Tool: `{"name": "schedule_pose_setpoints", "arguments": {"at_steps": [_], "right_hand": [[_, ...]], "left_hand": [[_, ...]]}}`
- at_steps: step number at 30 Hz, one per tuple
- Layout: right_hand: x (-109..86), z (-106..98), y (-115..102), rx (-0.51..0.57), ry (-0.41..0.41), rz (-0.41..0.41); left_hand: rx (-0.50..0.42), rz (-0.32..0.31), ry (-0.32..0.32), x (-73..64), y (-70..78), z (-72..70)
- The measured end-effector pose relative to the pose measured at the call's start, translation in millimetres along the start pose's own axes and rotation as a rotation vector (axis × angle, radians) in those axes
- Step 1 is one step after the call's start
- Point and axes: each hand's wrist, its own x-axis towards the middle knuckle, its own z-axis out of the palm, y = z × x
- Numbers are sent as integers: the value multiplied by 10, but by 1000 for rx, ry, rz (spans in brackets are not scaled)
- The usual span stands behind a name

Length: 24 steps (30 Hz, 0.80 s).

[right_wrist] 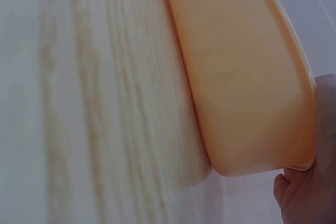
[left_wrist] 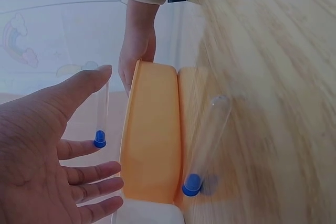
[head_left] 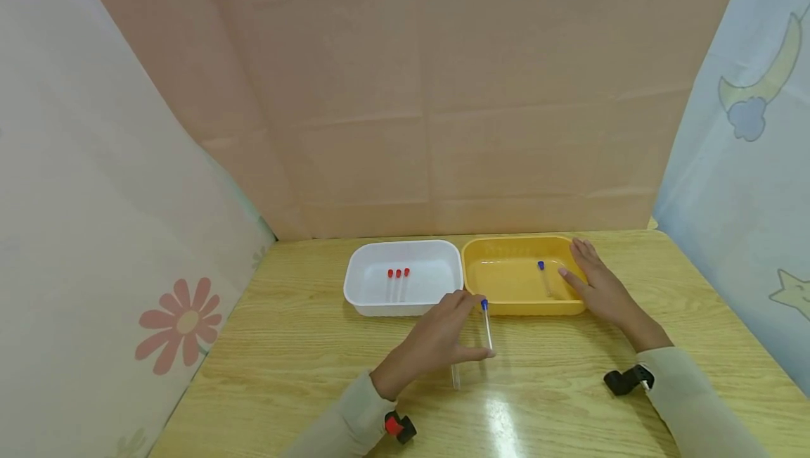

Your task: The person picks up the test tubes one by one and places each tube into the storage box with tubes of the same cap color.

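My left hand point(head_left: 436, 335) holds a blue-capped test tube point(head_left: 487, 328) lengthwise between thumb and index finger, above the table in front of the trays. In the left wrist view the cap of this clear tube point(left_wrist: 103, 103) is at the index fingertip; the other fingers are spread. A second blue-capped tube point(left_wrist: 207, 140) lies on the table, mostly hidden by the hand in the head view. My right hand point(head_left: 601, 289) grips the right end of the yellow tray point(head_left: 525, 309), thumb over the rim. One blue-capped tube point(head_left: 545, 281) lies inside that tray.
A white tray point(head_left: 405, 309) stands against the yellow tray's left side, with red-capped tubes point(head_left: 398, 285) lying in it. The wooden table point(head_left: 285, 359) ends at a hanging brown sheet point(head_left: 418, 92) behind. Patterned cloth point(head_left: 95, 198) hangs at both sides.
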Motion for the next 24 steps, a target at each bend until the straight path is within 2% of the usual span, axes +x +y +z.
{"name": "schedule_pose_setpoints", "arguments": {"at_steps": [11,24], "right_hand": [[-8,-9,-21,-6,-1,5],[-10,-18,-35,3,1,-12]], "left_hand": [[22,7,5,58,41,-4],[77,11,-1,171,89,-92]]}}
